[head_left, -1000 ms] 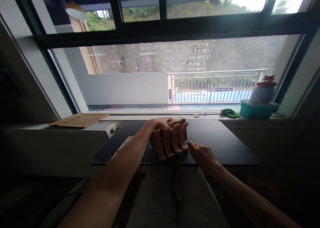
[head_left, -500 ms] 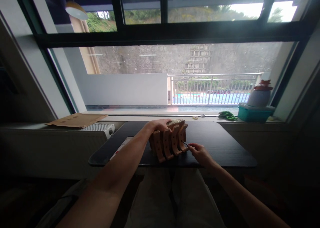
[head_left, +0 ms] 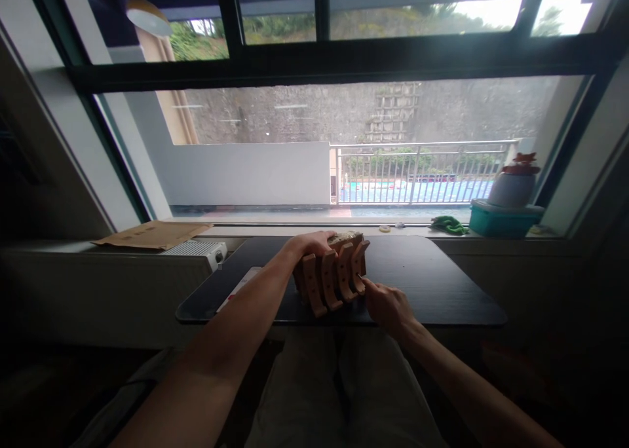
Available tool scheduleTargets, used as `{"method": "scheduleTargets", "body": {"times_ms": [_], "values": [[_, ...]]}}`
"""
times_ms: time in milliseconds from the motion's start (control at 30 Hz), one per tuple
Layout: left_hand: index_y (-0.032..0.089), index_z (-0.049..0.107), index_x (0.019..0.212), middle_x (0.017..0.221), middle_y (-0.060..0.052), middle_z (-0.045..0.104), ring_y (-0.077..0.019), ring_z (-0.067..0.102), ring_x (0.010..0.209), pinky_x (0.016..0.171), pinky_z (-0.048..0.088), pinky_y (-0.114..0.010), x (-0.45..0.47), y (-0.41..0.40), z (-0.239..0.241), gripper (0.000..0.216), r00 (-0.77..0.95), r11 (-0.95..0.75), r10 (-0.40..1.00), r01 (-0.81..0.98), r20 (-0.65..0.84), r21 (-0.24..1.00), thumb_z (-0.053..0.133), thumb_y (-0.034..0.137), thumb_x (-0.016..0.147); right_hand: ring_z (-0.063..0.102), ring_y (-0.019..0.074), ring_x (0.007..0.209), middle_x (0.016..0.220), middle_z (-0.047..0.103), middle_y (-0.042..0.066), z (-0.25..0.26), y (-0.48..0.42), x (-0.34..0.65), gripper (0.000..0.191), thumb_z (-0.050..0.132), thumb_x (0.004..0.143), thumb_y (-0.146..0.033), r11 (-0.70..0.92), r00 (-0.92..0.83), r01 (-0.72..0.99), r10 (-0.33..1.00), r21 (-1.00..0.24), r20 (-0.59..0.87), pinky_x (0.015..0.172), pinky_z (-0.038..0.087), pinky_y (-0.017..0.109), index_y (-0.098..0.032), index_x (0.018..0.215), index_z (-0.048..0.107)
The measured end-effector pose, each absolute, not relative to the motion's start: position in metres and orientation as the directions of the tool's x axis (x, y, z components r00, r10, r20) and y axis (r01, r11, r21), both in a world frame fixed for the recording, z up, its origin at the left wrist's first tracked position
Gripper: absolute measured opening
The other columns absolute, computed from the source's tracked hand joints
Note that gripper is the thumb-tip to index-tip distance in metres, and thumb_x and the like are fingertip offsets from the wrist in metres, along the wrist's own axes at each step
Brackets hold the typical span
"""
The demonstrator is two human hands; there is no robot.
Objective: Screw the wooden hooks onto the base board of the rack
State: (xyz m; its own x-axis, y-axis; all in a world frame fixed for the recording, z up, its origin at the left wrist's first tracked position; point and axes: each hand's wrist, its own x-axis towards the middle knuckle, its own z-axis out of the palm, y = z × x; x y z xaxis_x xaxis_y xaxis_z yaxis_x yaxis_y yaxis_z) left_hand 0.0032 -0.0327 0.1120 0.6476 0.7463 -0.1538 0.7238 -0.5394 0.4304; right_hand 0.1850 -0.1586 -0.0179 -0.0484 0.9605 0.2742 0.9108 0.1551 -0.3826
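A rack (head_left: pixel 329 281) is being held by the half-curled left hand (head_left: pixel 313 242); at the rightmost hook (head_left: pixel 357 268), a tool (head_left: pixel 360 277) is being gripped by the closed right hand (head_left: pixel 389 302).

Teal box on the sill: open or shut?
Shut: a lid covers the teal box, and a rounded container stands on it.

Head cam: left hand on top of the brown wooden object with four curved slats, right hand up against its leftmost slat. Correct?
Wrong slat. The right hand is at the rightmost slat, as the head view shows. The left hand is indeed on top of the brown wooden object with four curved slats.
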Motion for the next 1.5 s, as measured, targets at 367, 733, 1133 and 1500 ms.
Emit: {"method": "scheduleTargets", "body": {"times_ms": [367,733,1133,1500], "values": [[0.016,0.051,0.123,0.12,-0.008,0.055,-0.0233,0.059,0.101,0.084,0.051,-0.043,0.002,-0.027,0.107,0.037,0.669,-0.566,0.735,0.698,-0.115,0.438,0.058,0.03,0.09,0.06,0.0171,0.089,0.11,0.06,0.007,-0.016,-0.139,0.198,0.032,0.054,0.089,-0.034,0.019,0.102,0.768,0.983,-0.64,0.151,0.073,0.053,0.036,-0.015,0.116,0.056],[0.016,0.051,0.123,0.121,-0.008,0.055,-0.0239,0.058,0.103,0.085,0.05,-0.043,0.001,-0.023,0.107,0.037,0.645,-0.557,0.755,0.726,-0.119,0.402,0.058,0.031,0.09,0.06,0.0184,0.091,0.11,0.06,0.007,-0.006,-0.162,0.178,0.035,0.052,0.091,-0.034,0.101,-0.054,0.959,0.983,-0.266,0.176,0.079,0.051,0.04,-0.017,0.121,0.053],[0.017,0.05,0.124,0.121,-0.008,0.055,-0.0236,0.058,0.102,0.085,0.05,-0.043,0.001,-0.027,0.107,0.038,0.669,-0.576,0.734,0.705,-0.117,0.413,0.058,0.031,0.09,0.058,0.0198,0.098,0.117,0.057,0.008,-0.012,-0.148,0.195,0.034,0.053,0.09,-0.035,0.105,-0.024,0.86,0.986,-0.499,0.166,0.082,0.05,0.041,-0.018,0.119,0.054],[0.017,0.05,0.124,0.122,-0.008,0.054,-0.0239,0.058,0.103,0.085,0.051,-0.043,0.0,-0.027,0.107,0.038,0.672,-0.573,0.731,0.697,-0.117,0.431,0.058,0.031,0.09,0.059,0.0195,0.096,0.116,0.058,0.008,-0.007,-0.152,0.194,0.033,0.052,0.09,-0.035,0.076,0.017,0.822,0.987,-0.565,0.157,0.081,0.05,0.04,-0.018,0.118,0.055]]}}
